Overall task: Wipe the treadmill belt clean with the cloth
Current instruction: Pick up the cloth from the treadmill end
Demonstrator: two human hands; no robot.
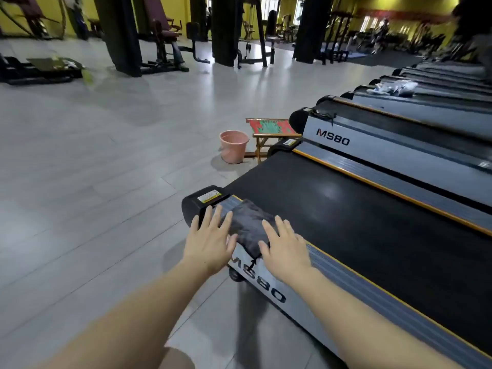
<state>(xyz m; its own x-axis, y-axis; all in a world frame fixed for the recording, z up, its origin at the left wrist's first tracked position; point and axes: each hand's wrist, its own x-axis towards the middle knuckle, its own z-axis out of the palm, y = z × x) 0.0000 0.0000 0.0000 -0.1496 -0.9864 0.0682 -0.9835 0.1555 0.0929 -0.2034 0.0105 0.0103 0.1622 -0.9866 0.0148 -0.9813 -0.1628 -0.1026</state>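
Two hands lie flat on a dark grey cloth (249, 226) at the near corner of the treadmill (269, 288). The left hand (210, 242) has its fingers straight and spread; its fingertips reach the ribbed grey side rail (372, 294) and the cloth's left edge, beside the black end cap (195, 205) with its yellow warning label. The right hand (285, 247) is likewise open, fingers straight, pressing the cloth's right part. Neither hand curls round the cloth.

The cloth is folded into a rough rectangle. It straddles the side rail and the edge of the black belt (346, 209), and its near corner hangs slightly over the silver side panel marked "MS80". A thin cord dangles from that corner.

The belt runs away to the upper right, edged by an orange strip (386, 190). A faint pale sheen shows near the belt's middle.

More treadmills stand in a row to the right. On the grey floor (93, 182) beyond the treadmill's end stand a pink bucket (233, 146) and, just beside it, a small folding stool (270, 131) with a red and green seat. Gym machines and dark pillars fill the background, blurred.
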